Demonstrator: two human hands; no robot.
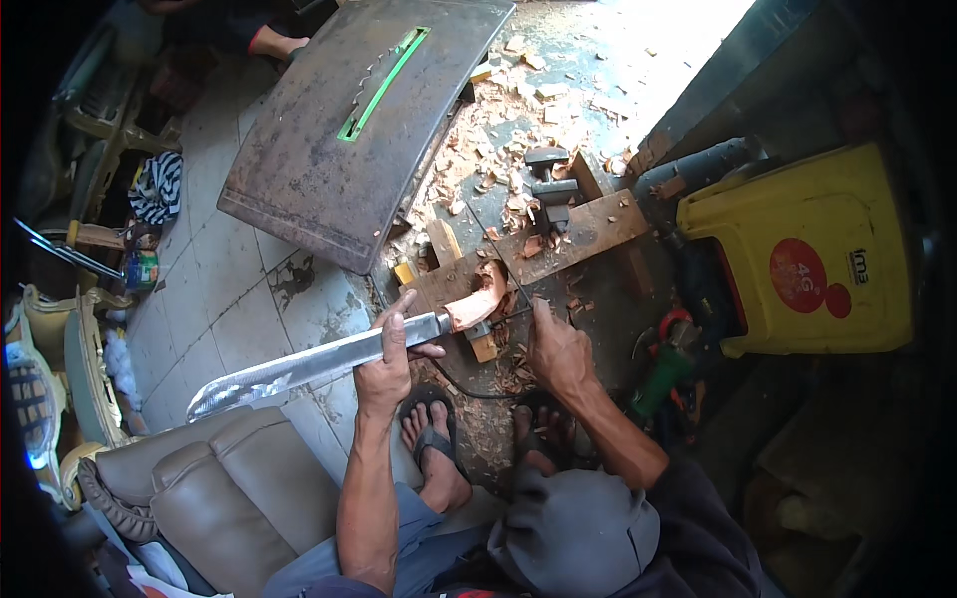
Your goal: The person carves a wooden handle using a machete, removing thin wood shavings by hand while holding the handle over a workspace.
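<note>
A worker's left hand (384,371) pinches the base of a long, silvery, broad-bladed machete (309,367), thumb on the upper face and fingers stretched beneath, beside the left end of a low, brown wooden bench (613,224). The blade points left, its metal mottled and brighter toward the rounded tip; the bare, pinkish-tan wooden handle (471,311) bends into a hooked butt over the bench's left end, though whether the two touch cannot be told. The right hand (558,347) curls into a fist around a thin, dark, rod-like tool (490,239) that runs past the butt.

At right, a yellow, box-shaped plastic piece (867,209) carries a round red sticker (795,271) with pale lettering and, beside it, a small block of black printing (859,267). A green-bodied tool (663,384) lies near its lower left corner. Pale wood chips (469,164) litter the floor beyond the bench and along the right edge of a brown, rust-stained metal saw table (299,149), where saw teeth show in a slot with a bright green frame (387,86).
</note>
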